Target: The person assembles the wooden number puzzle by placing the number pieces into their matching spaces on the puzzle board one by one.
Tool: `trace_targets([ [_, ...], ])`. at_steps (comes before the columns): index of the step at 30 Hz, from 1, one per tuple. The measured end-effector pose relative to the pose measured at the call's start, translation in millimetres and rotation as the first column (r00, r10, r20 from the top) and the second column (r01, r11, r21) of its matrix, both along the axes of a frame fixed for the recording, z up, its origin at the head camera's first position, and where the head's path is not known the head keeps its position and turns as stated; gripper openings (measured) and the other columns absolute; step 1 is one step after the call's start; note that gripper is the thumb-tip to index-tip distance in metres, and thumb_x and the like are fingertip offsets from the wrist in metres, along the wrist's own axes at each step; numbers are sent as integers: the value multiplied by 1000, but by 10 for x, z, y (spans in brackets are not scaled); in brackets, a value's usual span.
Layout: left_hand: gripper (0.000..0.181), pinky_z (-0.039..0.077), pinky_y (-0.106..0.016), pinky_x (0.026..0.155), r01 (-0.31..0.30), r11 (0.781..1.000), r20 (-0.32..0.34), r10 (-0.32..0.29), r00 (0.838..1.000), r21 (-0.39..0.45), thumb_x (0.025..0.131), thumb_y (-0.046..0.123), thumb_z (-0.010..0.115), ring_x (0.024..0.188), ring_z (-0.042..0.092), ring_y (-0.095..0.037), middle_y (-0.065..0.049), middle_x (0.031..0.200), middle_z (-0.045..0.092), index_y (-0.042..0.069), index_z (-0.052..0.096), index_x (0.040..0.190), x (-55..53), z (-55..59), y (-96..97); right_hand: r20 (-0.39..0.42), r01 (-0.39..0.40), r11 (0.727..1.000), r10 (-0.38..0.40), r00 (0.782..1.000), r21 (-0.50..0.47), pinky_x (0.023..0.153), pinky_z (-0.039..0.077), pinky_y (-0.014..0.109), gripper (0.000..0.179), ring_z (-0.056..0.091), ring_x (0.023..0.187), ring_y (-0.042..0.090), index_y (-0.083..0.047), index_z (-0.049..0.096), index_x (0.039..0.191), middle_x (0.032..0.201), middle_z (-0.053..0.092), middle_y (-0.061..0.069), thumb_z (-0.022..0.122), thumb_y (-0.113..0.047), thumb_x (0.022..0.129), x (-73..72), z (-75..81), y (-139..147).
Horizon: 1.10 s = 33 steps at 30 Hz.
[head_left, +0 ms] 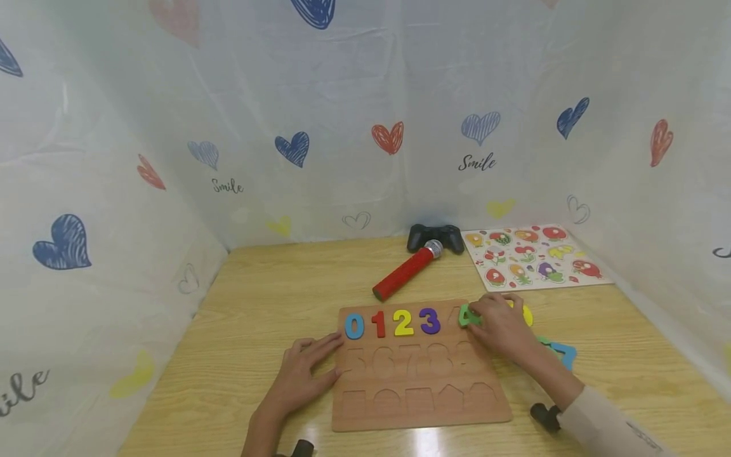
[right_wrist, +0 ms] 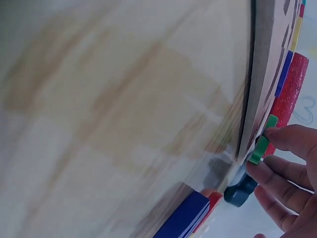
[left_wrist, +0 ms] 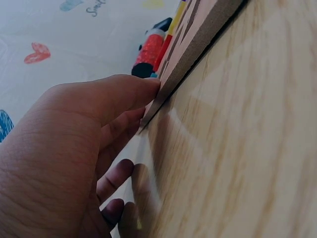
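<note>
A wooden puzzle board [head_left: 422, 374] lies on the table, its top row filled with a blue 0 [head_left: 354, 326], a red 1 [head_left: 379, 324], a yellow 2 [head_left: 403, 323] and a purple 3 [head_left: 429, 321]. My right hand [head_left: 502, 324] pinches a green number 4 [head_left: 468, 315] over the top row's right end, beside an outlined recess; the right wrist view shows the green piece [right_wrist: 262, 141] between thumb and fingers. My left hand [head_left: 305, 371] touches the board's left edge with thumb and fingertips, the fingers fairly straight.
Loose coloured pieces [head_left: 562, 352] lie right of the board, partly behind my right hand. Behind the board are a red microphone [head_left: 405, 273], a black game controller [head_left: 436, 237] and a fruit picture board [head_left: 537, 257]. A heart-printed curtain [head_left: 342, 127] surrounds the table [head_left: 257, 292].
</note>
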<state>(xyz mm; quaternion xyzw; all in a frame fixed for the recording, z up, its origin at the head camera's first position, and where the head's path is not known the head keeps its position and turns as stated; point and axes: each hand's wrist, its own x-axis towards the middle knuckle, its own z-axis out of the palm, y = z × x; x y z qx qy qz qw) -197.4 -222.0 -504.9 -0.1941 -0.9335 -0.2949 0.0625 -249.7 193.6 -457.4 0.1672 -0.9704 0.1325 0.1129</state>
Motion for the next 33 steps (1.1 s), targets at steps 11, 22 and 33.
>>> trace_targets([
  [11, 55, 30, -50, 97, -3, 1000, 44, 3, 999, -3, 90, 48, 68, 124, 39, -20, 21, 150, 45, 32, 59, 141, -3, -1, -13, 10, 20, 999, -20, 1000, 36, 96, 23, 66, 28, 54, 111, 34, -6, 75, 103, 92, 72, 4, 83, -22, 81, -44, 14, -105],
  [22, 54, 31, -51, 95, 5, 1000, 14, -5, 1000, -2, 90, 47, 69, 122, 41, -22, 16, 150, 48, 30, 60, 140, -10, 11, -10, 2, 4, 999, -4, 1000, 42, 99, 20, 65, 30, 51, 109, 31, -6, 75, 103, 82, 69, -2, 84, -24, 81, -76, -22, -174],
  [33, 54, 31, -51, 96, -8, 1000, 28, 8, 1000, 4, 90, 47, 69, 122, 41, -19, 17, 150, 48, 33, 59, 140, -10, 6, 9, 60, 1, 998, -4, 998, 64, 97, 20, 66, 38, 51, 110, 31, -6, 72, 110, 88, 67, 0, 84, -28, 81, -39, 20, -123],
])
